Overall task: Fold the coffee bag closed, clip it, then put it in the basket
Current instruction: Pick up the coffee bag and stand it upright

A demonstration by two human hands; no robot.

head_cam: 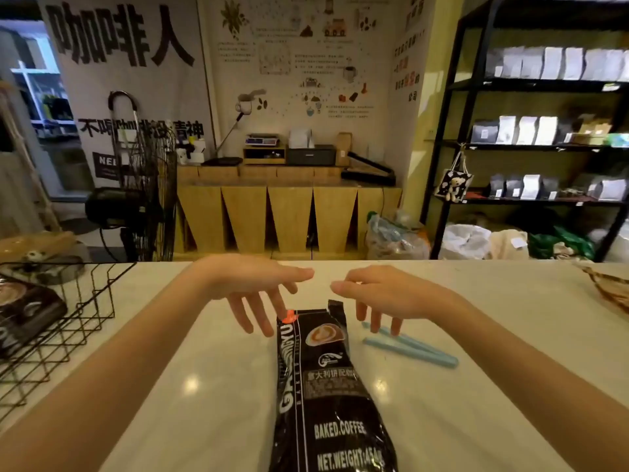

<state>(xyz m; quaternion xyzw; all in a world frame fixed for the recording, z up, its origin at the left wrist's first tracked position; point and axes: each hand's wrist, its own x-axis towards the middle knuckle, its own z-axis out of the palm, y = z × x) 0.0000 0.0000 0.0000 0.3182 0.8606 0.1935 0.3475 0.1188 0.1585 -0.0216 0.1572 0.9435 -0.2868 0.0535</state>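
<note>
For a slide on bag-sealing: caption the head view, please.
Both open hands, left and right, hover above the unfolded top of a black coffee bag; blue clip beside it, wire basket left.

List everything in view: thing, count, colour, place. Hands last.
coffee bag: 1, black, flat on counter centre, top end unfolded
sealing clip: 1, light blue, on counter right of bag, arms spread in a V
wire basket: 1, black, counter left, dark packet already inside
counter: 1, white
woven tray: 1, tan, counter right edge, mostly cropped
fan: 1, black, floor beyond counter
cabinet: 1, wood, back wall
shelf rack: 1, black, right, holds many pouches
left hand: open, over bag top
right hand: open, fingers above clip
</note>
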